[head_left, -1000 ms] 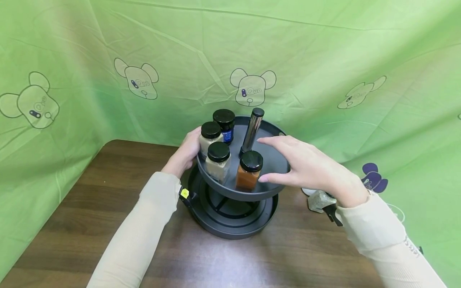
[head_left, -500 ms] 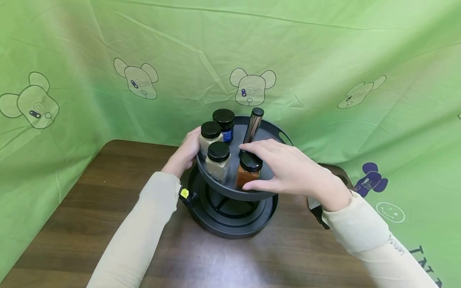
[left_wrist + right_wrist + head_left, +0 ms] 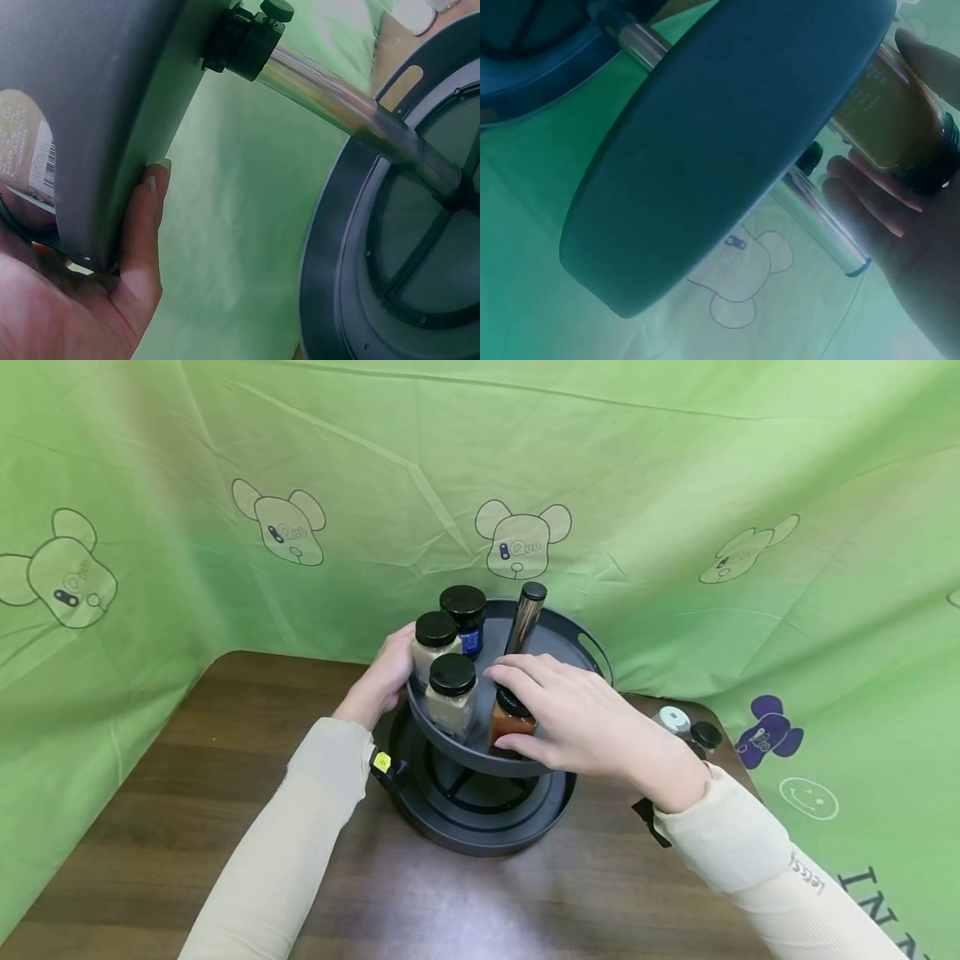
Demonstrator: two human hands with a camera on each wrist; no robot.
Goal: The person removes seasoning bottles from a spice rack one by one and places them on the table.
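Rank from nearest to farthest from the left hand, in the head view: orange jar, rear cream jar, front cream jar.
1. Rear cream jar, beside the left hand.
2. Front cream jar, between the others.
3. Orange jar, at the right hand.

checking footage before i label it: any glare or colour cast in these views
Head view: a pale glare patch on the table; left wrist view: bright streaks along the metal pole; right wrist view: strong blue-green cast over the upper tray.
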